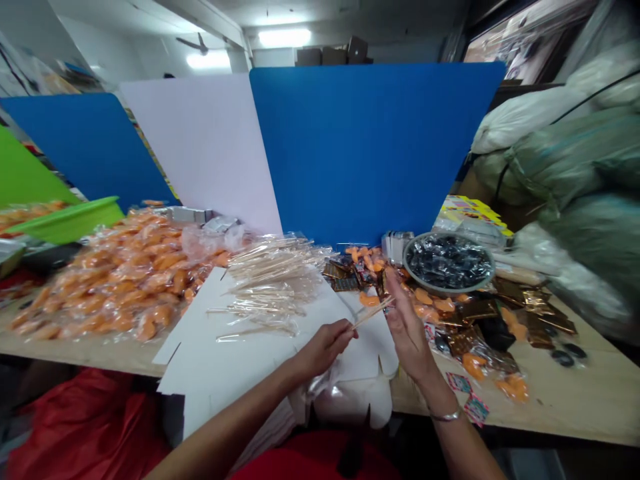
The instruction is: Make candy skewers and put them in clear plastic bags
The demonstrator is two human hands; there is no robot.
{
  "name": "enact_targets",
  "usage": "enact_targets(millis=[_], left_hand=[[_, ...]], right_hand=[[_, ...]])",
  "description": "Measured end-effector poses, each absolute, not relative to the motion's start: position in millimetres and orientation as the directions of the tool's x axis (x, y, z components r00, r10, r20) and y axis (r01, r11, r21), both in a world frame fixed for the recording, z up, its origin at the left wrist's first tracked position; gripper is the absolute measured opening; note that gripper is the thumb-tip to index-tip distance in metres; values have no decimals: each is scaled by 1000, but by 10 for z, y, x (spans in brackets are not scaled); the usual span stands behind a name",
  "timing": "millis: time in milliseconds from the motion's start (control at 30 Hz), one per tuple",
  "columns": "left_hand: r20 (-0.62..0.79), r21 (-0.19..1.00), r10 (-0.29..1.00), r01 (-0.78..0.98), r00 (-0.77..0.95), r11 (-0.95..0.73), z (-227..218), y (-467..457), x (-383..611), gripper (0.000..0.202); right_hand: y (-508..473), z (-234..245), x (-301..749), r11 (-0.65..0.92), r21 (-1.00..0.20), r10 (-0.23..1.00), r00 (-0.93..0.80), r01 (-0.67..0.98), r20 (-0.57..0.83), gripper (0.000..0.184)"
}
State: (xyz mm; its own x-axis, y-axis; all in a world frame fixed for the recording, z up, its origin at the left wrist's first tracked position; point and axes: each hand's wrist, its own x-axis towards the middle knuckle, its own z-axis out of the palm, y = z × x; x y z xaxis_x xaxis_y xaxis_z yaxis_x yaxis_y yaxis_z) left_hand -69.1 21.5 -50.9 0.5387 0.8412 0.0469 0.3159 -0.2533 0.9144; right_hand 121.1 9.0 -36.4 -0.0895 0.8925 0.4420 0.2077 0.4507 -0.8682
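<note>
My left hand is closed on a small bundle of thin wooden sticks, which points up and to the right. Beside the far tips is my right hand, its fingers stretched out and palm turned toward the sticks; whether it touches them I cannot tell. A pile of similar sticks in clear wrappers lies on white cardboard to the left of my hands. Behind and right of my right hand are loose orange pieces and brown-gold packets.
A large heap of wrapped orange pieces covers the table's left, near a green basin. At right stands a round grey tub of dark wrapped items. Blue board walls off the back. Small printed cards lie near the front edge.
</note>
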Motion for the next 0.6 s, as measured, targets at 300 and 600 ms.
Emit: enact_targets(millis=[300, 600], left_hand=[[-14, 991, 752, 111, 659, -78, -365, 134, -673, 42], [-23, 996, 895, -70, 445, 60, -384, 126, -551, 42]], right_hand=[[46, -364, 1178, 313, -925, 946, -159, 213, 283, 53], [125, -316, 997, 304, -926, 950, -147, 225, 277, 18]])
